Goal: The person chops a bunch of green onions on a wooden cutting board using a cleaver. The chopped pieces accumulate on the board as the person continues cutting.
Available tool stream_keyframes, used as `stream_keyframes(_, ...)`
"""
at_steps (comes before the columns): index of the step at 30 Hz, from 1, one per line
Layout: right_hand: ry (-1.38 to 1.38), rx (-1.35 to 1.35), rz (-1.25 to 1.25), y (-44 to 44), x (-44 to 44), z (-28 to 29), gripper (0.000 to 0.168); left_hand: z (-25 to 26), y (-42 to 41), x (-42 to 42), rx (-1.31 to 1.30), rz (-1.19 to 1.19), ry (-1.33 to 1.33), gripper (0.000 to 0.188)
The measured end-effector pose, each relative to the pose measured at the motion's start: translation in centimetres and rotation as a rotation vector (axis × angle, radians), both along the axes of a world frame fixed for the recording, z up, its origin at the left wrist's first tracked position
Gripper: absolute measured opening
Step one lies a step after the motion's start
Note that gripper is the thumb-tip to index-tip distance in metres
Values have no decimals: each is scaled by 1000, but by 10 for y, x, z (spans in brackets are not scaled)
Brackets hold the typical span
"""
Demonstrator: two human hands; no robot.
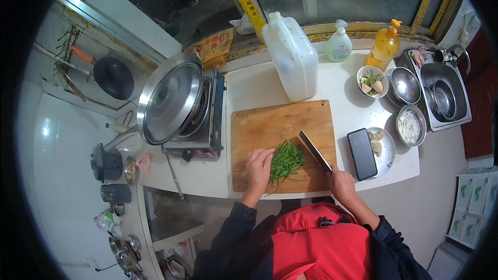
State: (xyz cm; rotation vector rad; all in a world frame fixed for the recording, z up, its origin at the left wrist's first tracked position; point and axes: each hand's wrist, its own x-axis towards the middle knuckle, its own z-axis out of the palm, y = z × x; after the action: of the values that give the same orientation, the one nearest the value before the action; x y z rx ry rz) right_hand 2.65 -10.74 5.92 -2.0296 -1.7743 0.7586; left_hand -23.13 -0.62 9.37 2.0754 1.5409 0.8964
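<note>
A heap of cut green stalks, seemingly chives (287, 161), lies on the wooden cutting board (264, 124). At the heap's left edge rests my left hand (258, 169), its fingertips touching the greens; whether it grips any of them is unclear. My right hand (343, 182) is closed around the handle of a kitchen knife (314, 151) by the board's right edge. The blade points up and to the left, to the right of the greens and apart from them.
A large plastic jug (297, 62) stands behind the board. To the left, a lidded wok (169, 101) sits on a gas stove (202, 149). On the right are a smartphone (362, 154) leaning on a plate (389, 151), a metal bowl of white pieces (409, 126) and a sink (443, 74).
</note>
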Motion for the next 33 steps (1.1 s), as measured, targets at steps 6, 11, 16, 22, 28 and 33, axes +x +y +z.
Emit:
stream_keyframes(6, -4, -10, 7, 1, 1, 2, 18, 0, -4, 2, 21, -71, 72, 15)
stream_keyframes(11, -23, -31, 14, 2, 0, 5, 18, -7, -6, 1, -1, -55, 110, 16)
stream_keyframes(16, -16, -34, 0, 2, 0, 1, 20, -9, -6, 1, 13, -108, 197, 16)
stream_keyframes(22, -40, -18, 13, -1, 1, -5, 16, -1, -17, 0, 18, -159, 312, 24)
stream_keyframes(28, -32, -62, 7, 0, 0, -3, 13, -4, -15, -3, -16, -113, 293, 16)
stream_keyframes(33, -50, -12, 9, -1, 1, -9, 20, -4, -15, -8, -26, -80, 288, 14)
